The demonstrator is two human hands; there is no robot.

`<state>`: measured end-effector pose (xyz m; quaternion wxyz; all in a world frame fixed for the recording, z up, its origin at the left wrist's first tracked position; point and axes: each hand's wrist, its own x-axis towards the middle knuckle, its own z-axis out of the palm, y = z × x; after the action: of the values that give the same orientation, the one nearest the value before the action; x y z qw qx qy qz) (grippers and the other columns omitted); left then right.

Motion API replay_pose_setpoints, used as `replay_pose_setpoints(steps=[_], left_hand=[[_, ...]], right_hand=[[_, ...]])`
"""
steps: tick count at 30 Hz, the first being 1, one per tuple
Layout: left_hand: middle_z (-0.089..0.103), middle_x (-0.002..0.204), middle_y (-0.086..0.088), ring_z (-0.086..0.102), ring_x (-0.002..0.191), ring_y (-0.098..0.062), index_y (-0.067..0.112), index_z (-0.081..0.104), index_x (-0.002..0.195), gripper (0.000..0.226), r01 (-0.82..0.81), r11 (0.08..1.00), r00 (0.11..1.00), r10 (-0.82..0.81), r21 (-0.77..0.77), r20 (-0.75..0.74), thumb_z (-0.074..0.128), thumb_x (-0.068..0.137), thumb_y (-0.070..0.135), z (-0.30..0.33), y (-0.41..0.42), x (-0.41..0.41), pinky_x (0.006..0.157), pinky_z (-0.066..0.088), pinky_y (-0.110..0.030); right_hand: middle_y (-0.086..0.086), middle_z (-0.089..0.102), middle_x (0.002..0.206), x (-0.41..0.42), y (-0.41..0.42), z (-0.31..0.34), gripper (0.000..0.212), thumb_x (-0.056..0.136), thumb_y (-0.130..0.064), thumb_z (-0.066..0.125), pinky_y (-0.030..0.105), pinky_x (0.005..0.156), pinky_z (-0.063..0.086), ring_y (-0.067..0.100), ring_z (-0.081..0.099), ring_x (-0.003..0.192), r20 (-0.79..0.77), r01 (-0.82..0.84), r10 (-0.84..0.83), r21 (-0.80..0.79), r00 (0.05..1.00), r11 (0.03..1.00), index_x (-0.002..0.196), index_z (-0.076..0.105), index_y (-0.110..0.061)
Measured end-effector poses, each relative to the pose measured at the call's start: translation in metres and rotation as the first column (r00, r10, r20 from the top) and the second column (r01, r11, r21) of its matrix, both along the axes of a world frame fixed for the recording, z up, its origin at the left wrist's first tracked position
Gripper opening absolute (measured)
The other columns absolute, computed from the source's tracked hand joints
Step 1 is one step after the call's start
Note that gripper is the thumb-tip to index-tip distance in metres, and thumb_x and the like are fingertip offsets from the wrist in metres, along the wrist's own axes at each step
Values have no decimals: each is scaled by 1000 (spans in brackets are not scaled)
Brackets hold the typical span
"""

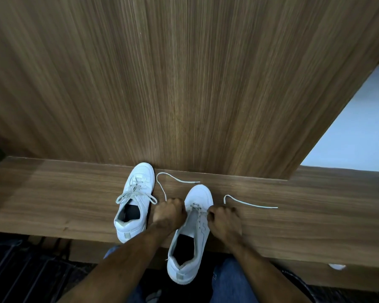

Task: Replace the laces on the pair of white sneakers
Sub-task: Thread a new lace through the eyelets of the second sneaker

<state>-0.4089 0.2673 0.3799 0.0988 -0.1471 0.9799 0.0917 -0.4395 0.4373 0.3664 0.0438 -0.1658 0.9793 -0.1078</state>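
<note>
You were lacing the near sneaker (lower eyelets only); both hands, left and right, pinched the lace ends. Next, cross them upward.

No text, brand, number or sign can be read anywhere here. The two white low-top leather sneakers on the brown wood-grain table show only plain surfaces, and the small grey tab at the heel of each carries nothing legible.
</note>
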Motion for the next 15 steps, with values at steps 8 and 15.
replay_pose_setpoints(steps=[8,15], left_hand=[[64,119,-11,61,111,-31,16,63,113,33,-54,999,998,54,-7,-25,45,89,30,3,-5,4,89,46,-34],[68,107,-10,64,100,-34,20,62,101,21,-78,989,989,92,123,-116,47,88,26,12,-3,5,81,50,-37]], right_hand=[[1,71,107,-4,4,3,29,90,-33,41,42,109,23,23,60,110,15,53,-56,136,998,989,103,66,-25],[9,65,69,-9,12,18,21,88,6,44,33,61,52,18,63,58,599,424,-35,-524,800,739,95,58,-9]])
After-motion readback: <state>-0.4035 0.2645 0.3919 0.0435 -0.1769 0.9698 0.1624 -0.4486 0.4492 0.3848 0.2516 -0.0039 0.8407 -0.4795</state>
